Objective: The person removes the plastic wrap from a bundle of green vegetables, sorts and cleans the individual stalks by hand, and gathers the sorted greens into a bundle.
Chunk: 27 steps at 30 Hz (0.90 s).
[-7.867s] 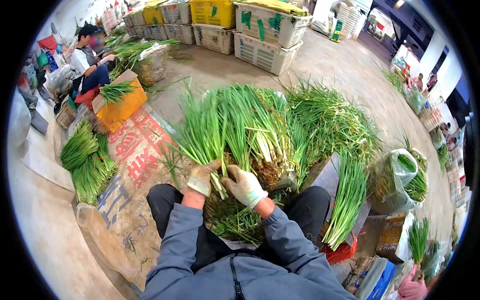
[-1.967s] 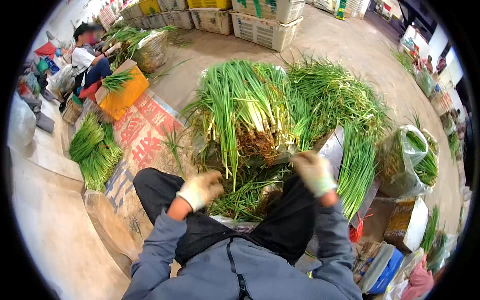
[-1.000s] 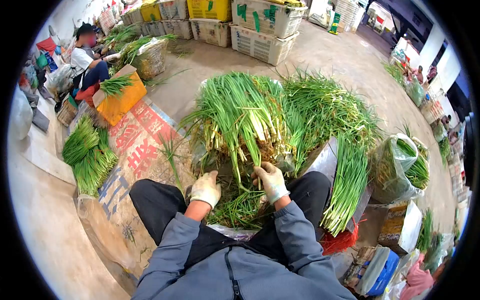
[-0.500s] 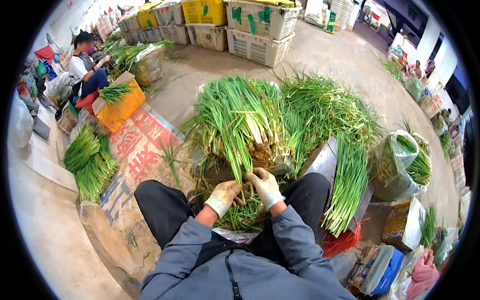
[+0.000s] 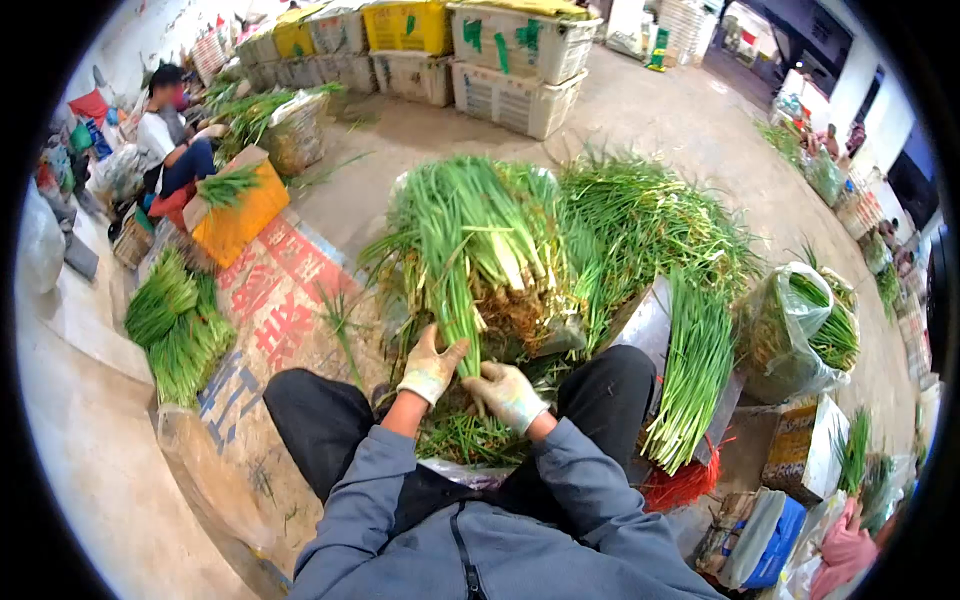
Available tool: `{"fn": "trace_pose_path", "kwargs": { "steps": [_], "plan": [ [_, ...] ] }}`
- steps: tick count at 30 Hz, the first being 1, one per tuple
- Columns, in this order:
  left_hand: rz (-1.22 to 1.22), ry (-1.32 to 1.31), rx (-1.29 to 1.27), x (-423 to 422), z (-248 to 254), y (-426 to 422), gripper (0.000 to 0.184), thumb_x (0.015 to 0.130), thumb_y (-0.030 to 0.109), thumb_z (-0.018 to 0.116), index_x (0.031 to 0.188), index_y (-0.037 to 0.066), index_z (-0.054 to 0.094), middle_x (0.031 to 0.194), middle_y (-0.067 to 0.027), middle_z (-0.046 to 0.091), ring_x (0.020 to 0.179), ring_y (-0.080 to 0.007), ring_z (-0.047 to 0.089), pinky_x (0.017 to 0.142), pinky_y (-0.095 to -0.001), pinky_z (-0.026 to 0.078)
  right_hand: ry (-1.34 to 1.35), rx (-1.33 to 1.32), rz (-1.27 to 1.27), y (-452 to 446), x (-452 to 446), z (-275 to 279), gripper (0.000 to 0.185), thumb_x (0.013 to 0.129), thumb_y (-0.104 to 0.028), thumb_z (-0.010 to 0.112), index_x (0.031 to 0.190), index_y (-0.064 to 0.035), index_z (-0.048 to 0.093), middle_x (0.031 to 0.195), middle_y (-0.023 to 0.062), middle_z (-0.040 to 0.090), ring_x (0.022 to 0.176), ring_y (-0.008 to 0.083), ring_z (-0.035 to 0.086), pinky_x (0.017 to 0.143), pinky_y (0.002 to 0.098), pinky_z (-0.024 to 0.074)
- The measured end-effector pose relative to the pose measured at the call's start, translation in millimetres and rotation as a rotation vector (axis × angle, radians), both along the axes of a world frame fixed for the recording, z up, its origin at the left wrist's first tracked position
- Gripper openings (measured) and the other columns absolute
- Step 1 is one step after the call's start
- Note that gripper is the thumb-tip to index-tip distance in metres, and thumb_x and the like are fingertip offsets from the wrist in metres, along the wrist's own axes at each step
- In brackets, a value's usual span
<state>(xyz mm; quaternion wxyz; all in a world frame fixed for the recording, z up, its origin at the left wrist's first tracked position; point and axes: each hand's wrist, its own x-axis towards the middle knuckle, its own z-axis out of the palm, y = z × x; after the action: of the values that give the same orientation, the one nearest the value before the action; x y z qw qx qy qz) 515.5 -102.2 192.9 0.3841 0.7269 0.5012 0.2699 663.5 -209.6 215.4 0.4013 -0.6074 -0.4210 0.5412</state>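
Gloved, my left hand (image 5: 434, 366) is closed round the lower stalks of a few green stalks (image 5: 460, 315), whose leaves lie over the heap. My right hand (image 5: 507, 394), also gloved, is closed at the stalk ends, just right of and below my left hand. Beyond them stands a heap of leafy greens (image 5: 490, 215) with brown roots facing me. A looser pile (image 5: 655, 215) spreads to its right. Long stalks in a neat bunch (image 5: 690, 370) lie on a board by my right knee. Green scraps (image 5: 470, 440) lie between my legs.
A person (image 5: 172, 140) sits at the far left behind an orange box (image 5: 240, 215). Stacked bundles (image 5: 180, 325) lie on the left. Plastic crates (image 5: 515, 95) are stacked at the back. A clear bag of greens (image 5: 795, 340) stands at the right, above a carton (image 5: 800, 450).
My left hand has moved up and slightly left along the stalks. My right hand has shifted slightly down and left. The leaves between hands and heap have shifted a little left.
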Motion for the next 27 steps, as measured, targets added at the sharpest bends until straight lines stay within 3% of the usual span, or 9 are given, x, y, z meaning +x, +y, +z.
{"fn": "trace_pose_path", "kwargs": {
  "steps": [5, 7, 9, 14, 16, 20, 23, 25, 27],
  "plan": [
    [0.135, -0.102, -0.067, -2.9, 0.3, 35.1, 0.039, 0.097, 0.035, 0.059, 0.112, 0.0, 0.068, 0.108, -0.0198, 0.07, 0.098, -0.033, 0.066, 0.088, -0.0428, 0.049, 0.001, -0.045, 0.183, -42.0, 22.7, 74.5, 0.027, 0.098, -0.027, 0.059, 0.097, -0.0008, 0.064, 0.073, 0.0048, 0.065, 0.06, 0.0132, 0.061, 0.055, 0.031, 0.049],
    [0.397, -0.359, 0.231, -24.5, -44.5, 75.5, 0.033, 0.098, 0.034, 0.059, 0.108, 0.003, 0.07, 0.096, -0.0101, 0.072, 0.081, -0.0239, 0.066, 0.074, -0.0388, 0.052, 0.026, -0.127, 0.305, -64.5, 53.8, 105.1, 0.025, 0.099, -0.027, 0.057, 0.101, -0.0027, 0.064, 0.074, 0.0027, 0.064, 0.058, 0.0106, 0.059, 0.051, 0.0285, 0.0465],
    [0.509, -1.023, -0.401, -54.4, 0.8, 88.7, 0.029, 0.099, 0.032, 0.058, 0.106, 0.006, 0.068, 0.085, -0.0037, 0.069, 0.067, -0.0156, 0.061, 0.06, -0.0334, 0.049, 0.1, -0.187, 0.237, -88.8, 86.5, 138.4, 0.025, 0.099, -0.027, 0.058, 0.105, -0.003, 0.063, 0.072, 0.002, 0.061, 0.056, 0.0093, 0.055, 0.048, 0.0258, 0.0436],
    [0.859, -1.167, -0.245, -149.3, -37.9, 144.1, 0.027, 0.098, 0.029, 0.059, 0.108, 0.004, 0.065, 0.082, -0.0043, 0.067, 0.062, -0.0124, 0.056, 0.053, -0.0267, 0.043, 0.189, 0.176, -0.055, -126.9, 139.0, 193.5, 0.034, 0.094, -0.03, 0.06, 0.107, 0.0014, 0.061, 0.068, 0.0038, 0.058, 0.053, 0.0094, 0.053, 0.046, 0.0224, 0.0395],
    [0.744, -0.819, -0.193, -139.1, -22.9, 130.8, 0.028, 0.097, 0.025, 0.061, 0.116, 0.004, 0.063, 0.085, -0.0055, 0.069, 0.066, -0.0128, 0.059, 0.057, -0.0272, 0.046, 0.207, 0.261, -0.044, -123.2, 143.7, 209.1, 0.035, 0.095, -0.031, 0.058, 0.107, 0.0014, 0.061, 0.066, 0.0042, 0.057, 0.05, 0.0113, 0.051, 0.045, 0.0248, 0.0392],
    [-0.098, -0.084, -0.081, -81.3, 51.7, 33.6, 0.041, 0.093, 0.016, 0.065, 0.132, 0.005, 0.059, 0.092, -0.0079, 0.072, 0.075, -0.0137, 0.065, 0.066, -0.0282, 0.052, 0.126, 0.279, -0.105, -76.7, 111.7, 207.9, 0.024, 0.097, -0.026, 0.055, 0.101, -0.003, 0.06, 0.066, 0.004, 0.057, 0.05, 0.0119, 0.052, 0.046, 0.0246, 0.0396],
    [-0.436, -0.2, -0.679, -38.5, 107.3, -25.2, 0.038, 0.096, 0.019, 0.06, 0.13, 0.001, 0.061, 0.115, -0.0115, 0.07, 0.098, -0.0144, 0.068, 0.083, -0.0281, 0.054, 0.084, 0.283, -0.121, -29.6, 85.8, 154.5, 0.022, 0.1, -0.023, 0.055, 0.105, -0.0028, 0.06, 0.067, 0.0025, 0.058, 0.049, 0.0109, 0.051, 0.045, 0.0246, 0.0396],
    [-0.459, -0.244, -0.606, -17.4, 130.8, -40.7, 0.044, 0.098, 0.03, 0.062, 0.128, -0.003, 0.06, 0.113, -0.0102, 0.07, 0.1, -0.0142, 0.067, 0.088, -0.0281, 0.053, 0.012, 0.225, -0.171, -4.0, 63.2, 115.0, 0.024, 0.101, -0.024, 0.054, 0.101, -0.0024, 0.064, 0.07, 0.0027, 0.064, 0.055, 0.0113, 0.059, 0.051, 0.0259, 0.0466],
    [-0.4, -0.591, -0.629, 0.5, 79.5, -32.8, 0.056, 0.098, 0.045, 0.062, 0.128, -0.003, 0.059, 0.113, -0.0101, 0.07, 0.1, -0.0163, 0.066, 0.09, -0.029, 0.051, 0.004, 0.2, -0.188, 4.2, 34.2, 84.9, 0.026, 0.1, -0.027, 0.059, 0.102, -0.0021, 0.066, 0.072, 0.0055, 0.066, 0.057, 0.0107, 0.06, 0.052, 0.0275, 0.0484]
  ]
}}
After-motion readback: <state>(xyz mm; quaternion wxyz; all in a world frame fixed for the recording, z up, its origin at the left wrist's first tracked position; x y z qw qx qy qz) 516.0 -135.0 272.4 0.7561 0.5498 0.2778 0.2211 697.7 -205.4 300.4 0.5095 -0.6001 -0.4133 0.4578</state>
